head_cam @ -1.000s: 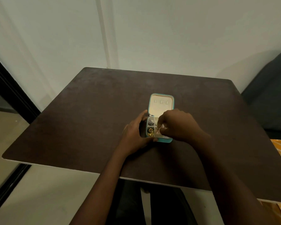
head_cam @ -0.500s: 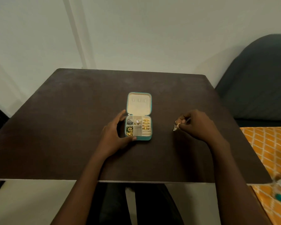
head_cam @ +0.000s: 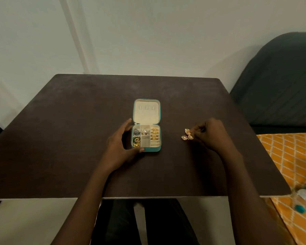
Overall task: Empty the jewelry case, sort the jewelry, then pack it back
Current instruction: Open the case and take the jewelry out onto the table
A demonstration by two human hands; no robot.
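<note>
R hand (head_cam: 210, 134) moved earrings (head_cam: 187, 134) right; case (head_cam: 146, 125) lengthwise.

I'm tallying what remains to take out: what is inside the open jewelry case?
Inside the jewelry case: gold rings in the right-hand ring rolls, silvery pieces, a clear stone piece, green-and-gold pieces. The lower middle compartment looks empty. Anything underneath them is hidden.
</note>
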